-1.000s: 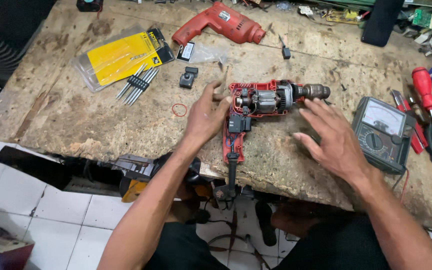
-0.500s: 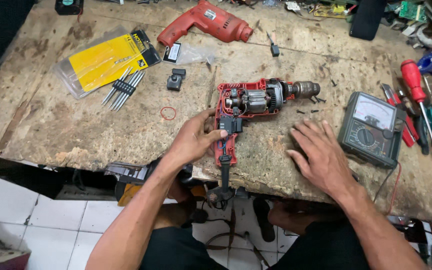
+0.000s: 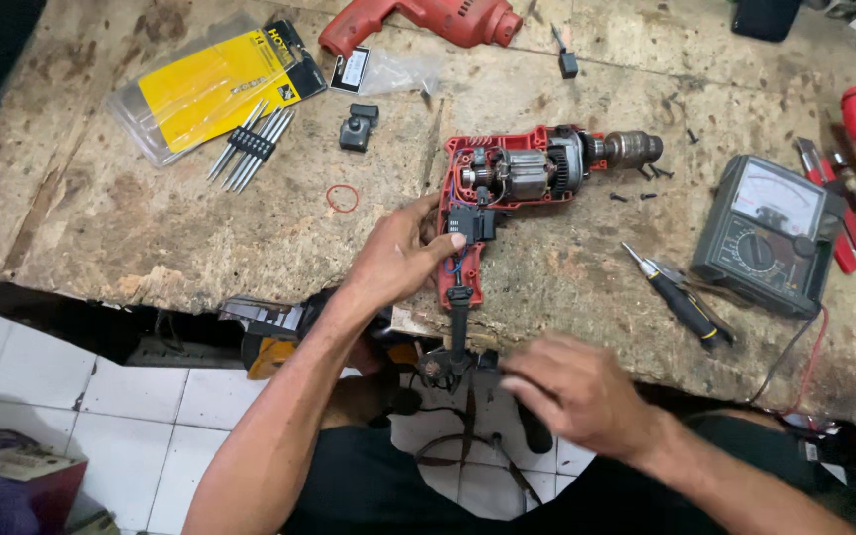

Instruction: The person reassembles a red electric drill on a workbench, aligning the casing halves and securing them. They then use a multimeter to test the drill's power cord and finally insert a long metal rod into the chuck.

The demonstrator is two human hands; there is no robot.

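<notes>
Hands (image 3: 398,260) lower, R (image 3: 572,391) off bench (image 3: 151,228)

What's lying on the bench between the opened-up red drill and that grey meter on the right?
In the head view, a black-handled screwdriver and a few small dark screws lie between the opened drill and the meter.

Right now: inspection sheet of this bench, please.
Surface: worn, stained wooden benchtop.
Job's things: opened red drill, motor exposed, lying flat.
Clutter: red housing half, bit set, yellow blister pack, analog multimeter, black-handled screwdriver, loose screws, red rubber band.
Hands: left hand fingers on the drill's handle; right hand blurred near the cord.
Cables: multimeter leads over the edge.
Surroundings: white tiled floor.
</notes>
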